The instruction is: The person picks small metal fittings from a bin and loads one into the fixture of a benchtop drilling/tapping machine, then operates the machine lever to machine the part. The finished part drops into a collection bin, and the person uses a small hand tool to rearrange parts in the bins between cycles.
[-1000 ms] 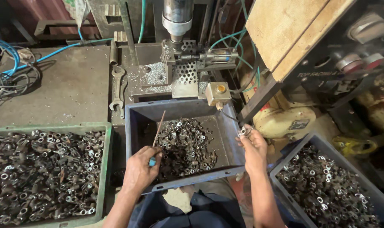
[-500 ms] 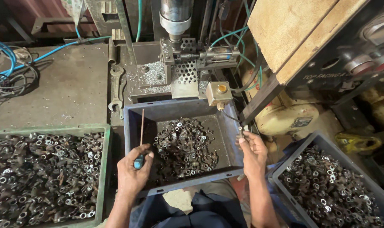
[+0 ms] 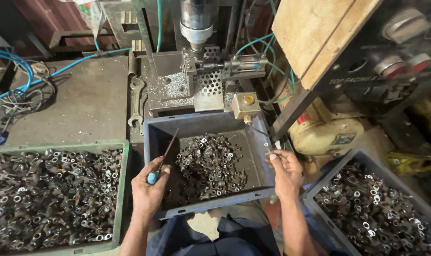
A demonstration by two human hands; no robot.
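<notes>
My left hand (image 3: 148, 189) grips a thin metal rod tool with a blue handle (image 3: 164, 154), its tip angled up over the left side of the grey-blue crate (image 3: 215, 201). A pile of small dark metal parts (image 3: 208, 163) lies in that crate. My right hand (image 3: 284, 166) is at the crate's right rim, pinching a small metal part (image 3: 267, 147) between its fingertips.
A green crate (image 3: 123, 189) of similar parts stands at the left, another grey crate (image 3: 319, 189) of parts at the right. A drill press head (image 3: 195, 23) with fixture and yellow button box (image 3: 246, 103) is behind. A spanner (image 3: 136, 102) and blue hoses (image 3: 16, 71) lie on the bench.
My left hand has swung the rod around from the crate's left edge so that it leans over the parts. My right hand stays at the right rim with its part.
</notes>
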